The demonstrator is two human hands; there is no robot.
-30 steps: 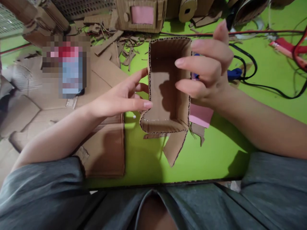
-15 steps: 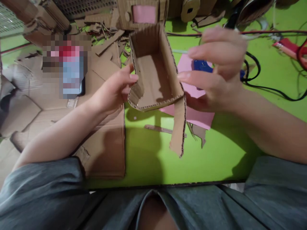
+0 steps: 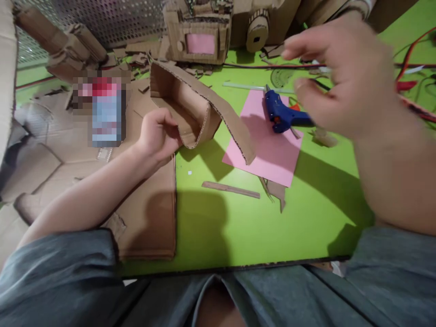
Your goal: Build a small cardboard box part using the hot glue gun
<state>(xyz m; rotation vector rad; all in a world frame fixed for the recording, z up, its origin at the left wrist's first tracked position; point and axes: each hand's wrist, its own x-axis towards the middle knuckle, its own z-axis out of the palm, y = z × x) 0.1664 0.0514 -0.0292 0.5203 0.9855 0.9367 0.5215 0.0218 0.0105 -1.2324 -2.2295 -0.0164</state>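
My left hand (image 3: 160,134) grips a small open cardboard box (image 3: 182,106) by its near left side, tilted above the table. From the box's edge a long cardboard strip (image 3: 235,125) sticks out to the right and down. My right hand (image 3: 335,77) is raised to the right with thumb and fingers apart, holding nothing and somewhat blurred. Just left of it and below, a blue glue gun (image 3: 279,111) lies on a sheet of pink paper (image 3: 265,154), its handle end close to my right hand.
A phone (image 3: 106,111), partly pixelated, lies on large cardboard sheets (image 3: 150,218) at left. Cardboard models, one a box with a pink window (image 3: 200,44), stand at the back among scraps. A thin cardboard strip (image 3: 231,190) lies on the green table (image 3: 272,231). Cables run at right.
My right hand has let go of the box and moved right and up. The box has turned and tilted in my left hand, its strip now pointing right. The glue gun shows more fully.
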